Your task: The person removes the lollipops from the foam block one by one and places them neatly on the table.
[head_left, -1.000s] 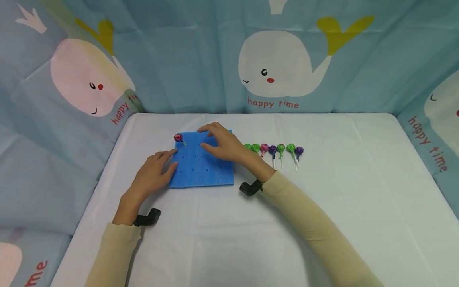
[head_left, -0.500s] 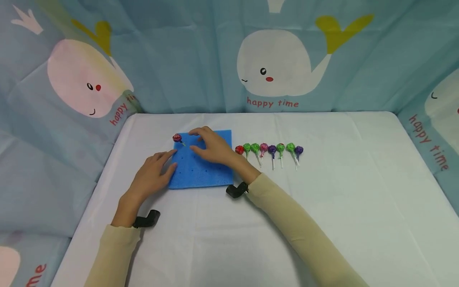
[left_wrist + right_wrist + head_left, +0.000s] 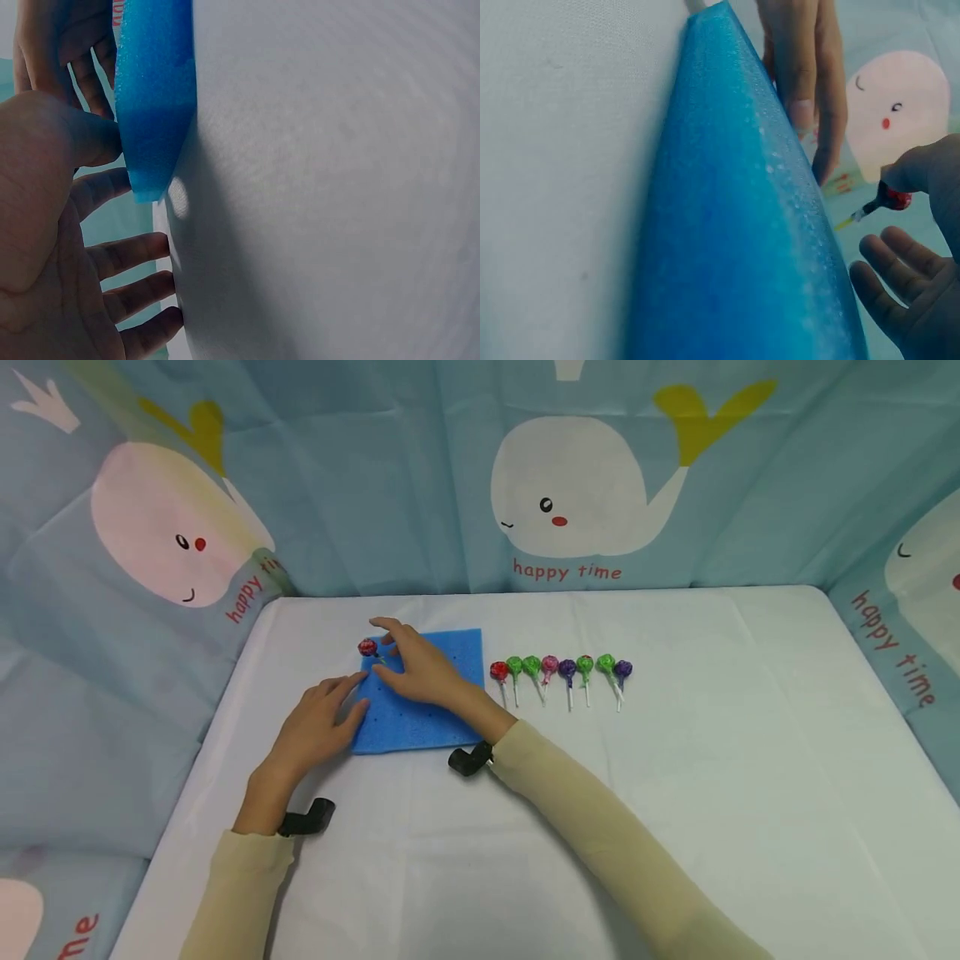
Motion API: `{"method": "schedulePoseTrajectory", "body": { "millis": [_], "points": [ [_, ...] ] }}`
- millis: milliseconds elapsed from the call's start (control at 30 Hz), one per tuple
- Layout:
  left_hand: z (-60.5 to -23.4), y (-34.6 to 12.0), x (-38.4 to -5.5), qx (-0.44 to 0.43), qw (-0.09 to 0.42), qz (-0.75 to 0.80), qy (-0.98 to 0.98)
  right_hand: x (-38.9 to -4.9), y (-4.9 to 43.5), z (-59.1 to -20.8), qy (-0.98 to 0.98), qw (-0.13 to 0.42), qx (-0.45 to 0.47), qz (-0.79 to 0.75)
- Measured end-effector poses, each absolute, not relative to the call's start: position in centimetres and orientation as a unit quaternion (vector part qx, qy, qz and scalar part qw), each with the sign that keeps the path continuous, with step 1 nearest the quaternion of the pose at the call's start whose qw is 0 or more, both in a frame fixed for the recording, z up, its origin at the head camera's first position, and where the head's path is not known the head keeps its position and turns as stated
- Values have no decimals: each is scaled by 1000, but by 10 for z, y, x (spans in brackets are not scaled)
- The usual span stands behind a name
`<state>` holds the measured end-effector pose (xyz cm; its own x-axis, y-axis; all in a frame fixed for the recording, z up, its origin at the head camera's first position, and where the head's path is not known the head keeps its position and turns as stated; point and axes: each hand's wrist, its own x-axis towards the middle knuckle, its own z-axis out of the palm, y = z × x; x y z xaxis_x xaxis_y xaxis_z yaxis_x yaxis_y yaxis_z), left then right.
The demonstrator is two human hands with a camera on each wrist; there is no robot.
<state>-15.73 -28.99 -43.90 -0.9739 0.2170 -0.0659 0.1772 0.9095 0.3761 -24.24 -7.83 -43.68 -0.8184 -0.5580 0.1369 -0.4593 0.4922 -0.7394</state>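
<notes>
A blue foam block (image 3: 408, 722) with small holes lies on the white table. In its far left corner a lollipop (image 3: 367, 647) in a dark red wrapper stands tilted, its yellowish stick in the foam. My left hand (image 3: 311, 727) rests at the block's left edge; thumb and index fingertip touch it, the other fingers spread down beside it in the left wrist view. Over the foam, my right hand (image 3: 423, 672) is spread beside that lollipop, index finger beyond it and thumb on the near side. The right wrist view shows the thumb overlapping the lollipop's head (image 3: 900, 200); no grip shows.
Right of the block lies a row of several wrapped lollipops: a red one (image 3: 499, 671), green ones (image 3: 532, 665), a pink one (image 3: 550, 665) and purple ones (image 3: 567, 668). A whale-print curtain (image 3: 375, 493) hangs behind the table.
My right hand has moved left across the foam to the standing lollipop, uncovering the red lollipop at the row's left end. My left hand has stayed at the block's edge.
</notes>
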Motion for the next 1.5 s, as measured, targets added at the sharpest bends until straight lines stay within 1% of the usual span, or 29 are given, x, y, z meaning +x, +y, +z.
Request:
{"method": "schedulePoseTrajectory", "body": {
  "millis": [267, 633, 833, 1200, 1500],
  "points": [
    [-439, -293, -156, 101, 47, 187, 976, -244, -87, -439, 853, 19, -306, -422],
    [-441, -294, -156, 102, 45, 193, 975, -246, -95, -444, 866, -2, -318, -385],
    [-442, -293, -157, 98, 51, 192, 975, -247, -97, -446, 857, -26, -318, -404],
    [-441, -290, -155, 101, 52, 193, 975, -248, -96, -446, 844, -35, -307, -438],
    [-438, -289, -155, 99, 52, 191, 975, -243, -94, -437, 820, -75, -295, -485]
  ]
}}
